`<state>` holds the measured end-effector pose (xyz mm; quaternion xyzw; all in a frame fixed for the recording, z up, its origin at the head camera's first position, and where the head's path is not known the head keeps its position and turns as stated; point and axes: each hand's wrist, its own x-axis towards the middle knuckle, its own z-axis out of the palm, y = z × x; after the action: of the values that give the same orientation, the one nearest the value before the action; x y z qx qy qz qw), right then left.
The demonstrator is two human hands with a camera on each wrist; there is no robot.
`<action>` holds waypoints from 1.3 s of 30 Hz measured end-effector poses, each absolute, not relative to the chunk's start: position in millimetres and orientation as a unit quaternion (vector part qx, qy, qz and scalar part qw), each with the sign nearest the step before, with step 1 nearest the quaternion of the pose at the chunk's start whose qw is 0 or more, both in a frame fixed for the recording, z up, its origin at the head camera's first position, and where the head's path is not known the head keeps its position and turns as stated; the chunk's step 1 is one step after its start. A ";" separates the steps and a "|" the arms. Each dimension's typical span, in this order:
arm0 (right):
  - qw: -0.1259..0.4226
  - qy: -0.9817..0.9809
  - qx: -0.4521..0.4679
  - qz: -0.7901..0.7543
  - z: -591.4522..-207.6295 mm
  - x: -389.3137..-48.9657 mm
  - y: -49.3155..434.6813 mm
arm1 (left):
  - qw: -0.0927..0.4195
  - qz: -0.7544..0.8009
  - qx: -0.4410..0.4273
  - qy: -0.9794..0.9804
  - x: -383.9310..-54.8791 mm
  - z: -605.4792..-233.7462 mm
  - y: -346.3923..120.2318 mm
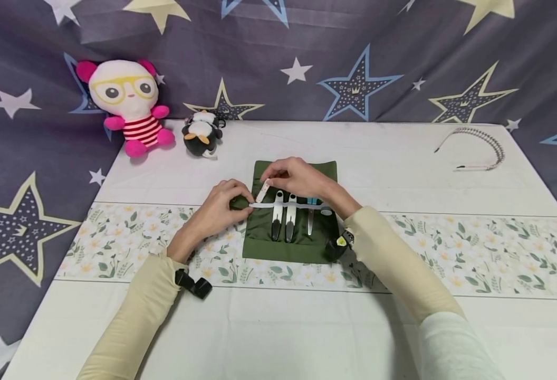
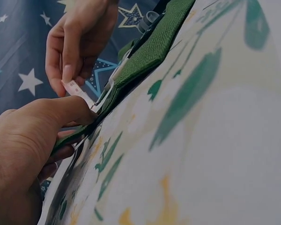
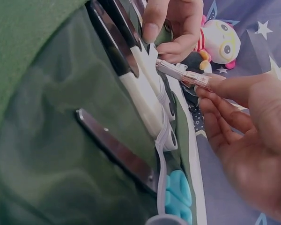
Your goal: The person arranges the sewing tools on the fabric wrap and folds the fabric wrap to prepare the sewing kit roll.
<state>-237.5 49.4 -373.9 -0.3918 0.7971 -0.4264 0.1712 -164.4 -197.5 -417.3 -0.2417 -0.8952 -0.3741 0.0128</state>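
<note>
A dark green fabric tool roll (image 1: 283, 252) lies flat with a white elastic band (image 1: 302, 206) across it. My left hand (image 1: 219, 205) pinches the roll's left edge near the band's end, thumb below and fingers above. Between thumb and fingertips, my right hand (image 1: 299, 177) holds a slim white printed tool (image 3: 182, 74); its lower end meets the band beside the left fingertips. Whether that end is under the band I cannot tell. Tucked under the band are two white-handled tools (image 1: 277, 214) with dark blades and a pair of teal-handled scissors (image 3: 179, 192).
A pink-and-white plush toy (image 1: 131, 105) sits at the back left, with a small penguin plush (image 1: 200, 134) beside it. A headband (image 1: 497, 145) lies at the back right. A floral strip (image 1: 449, 248) crosses the white table (image 1: 278, 332). Behind stands a star-patterned curtain (image 1: 259, 63).
</note>
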 end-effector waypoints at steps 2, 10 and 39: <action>0.174 0.794 -0.390 -0.434 -375.2 -238.1 48.7 | 0.013 -0.372 -0.243 -0.896 -164.2 -417.4 -197.2; 0.189 0.790 -0.380 -0.444 -378.3 -240.8 45.8 | 0.019 -0.367 -0.250 -0.896 -163.8 -418.3 -197.3; 0.172 0.831 -0.354 -0.393 -388.1 -240.0 33.5 | 0.011 -0.371 -0.234 -0.898 -163.6 -419.0 -197.6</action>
<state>-240.0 33.5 -388.1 -0.3541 0.8310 -0.3932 0.1715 -163.6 -197.6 -419.0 -0.2337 -0.8985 -0.3714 0.0113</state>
